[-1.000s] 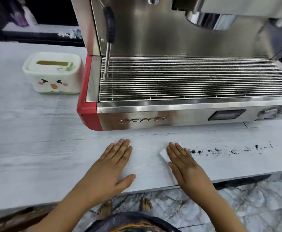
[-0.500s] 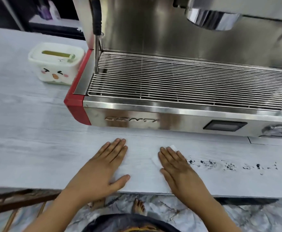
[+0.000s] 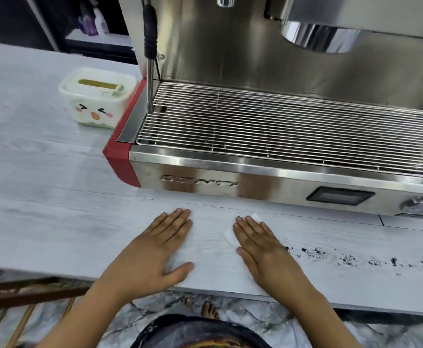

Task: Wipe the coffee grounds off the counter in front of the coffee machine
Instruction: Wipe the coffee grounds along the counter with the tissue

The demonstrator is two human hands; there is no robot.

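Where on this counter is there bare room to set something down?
Bare counter lies left of the left hand, in front of the white tissue box. Right of the right hand, coffee grounds litter the strip before the coffee machine.

white duck-face box (image 3: 97, 97) on left, bottles (image 3: 93, 21) behind

The right hand (image 3: 260, 244) covers most of the white wipe (image 3: 229, 234); only corners show past its fingers (image 3: 249, 223). The grounds (image 3: 351, 259), right of those fingers, run to the picture's edge. The machine (image 3: 280, 146) is cut off above and right; its logo is blurred.
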